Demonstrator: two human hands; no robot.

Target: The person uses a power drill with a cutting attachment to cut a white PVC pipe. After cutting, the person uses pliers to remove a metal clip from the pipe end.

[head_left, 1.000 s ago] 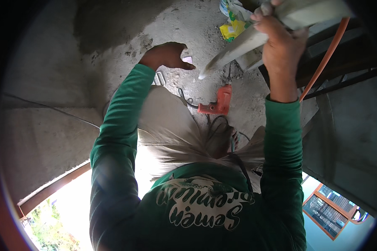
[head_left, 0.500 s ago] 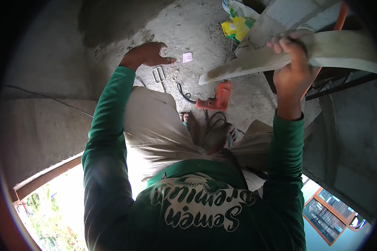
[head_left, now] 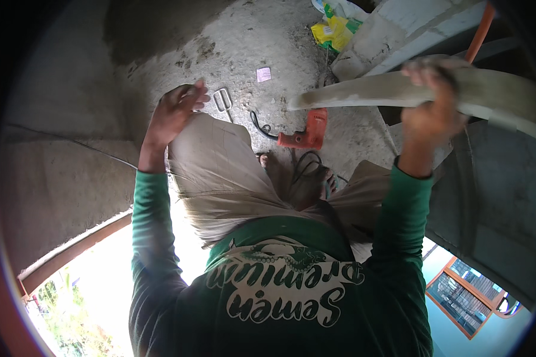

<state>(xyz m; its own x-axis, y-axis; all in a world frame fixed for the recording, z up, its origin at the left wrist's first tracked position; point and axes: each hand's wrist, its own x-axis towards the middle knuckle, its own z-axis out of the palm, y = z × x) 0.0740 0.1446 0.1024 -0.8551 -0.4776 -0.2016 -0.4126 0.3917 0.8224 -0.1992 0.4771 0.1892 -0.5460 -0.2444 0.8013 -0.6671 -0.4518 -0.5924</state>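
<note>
In my right hand (head_left: 432,113) is a long, pale, board-like bar (head_left: 369,92), its fingers wrapped over the upper edge. One tapered end points left over the floor, and the rest runs out past my right side. Fisheye bending and blur leave its exact kind unclear. My left hand (head_left: 175,113) is beside my left knee, empty, with its fingers loosely bent and apart. On the floor ahead of my feet lies an orange-red power drill (head_left: 307,134). A metal mixing paddle (head_left: 223,100) with a rectangular loop head rests nearest my left hand.
A black cord (head_left: 307,166) coils by my feet. A small pinkish paper (head_left: 264,74) lies on the rough concrete floor (head_left: 232,47). Farther off are a yellow-and-green bag (head_left: 336,33) and pale blocks (head_left: 411,27) at the right. An orange pole (head_left: 480,33) stands at the far right.
My left hand has drawn back and left, from above the floor to beside my knee. My right hand has shifted slightly right and nearer with the bar, whose right end has swung nearer.
</note>
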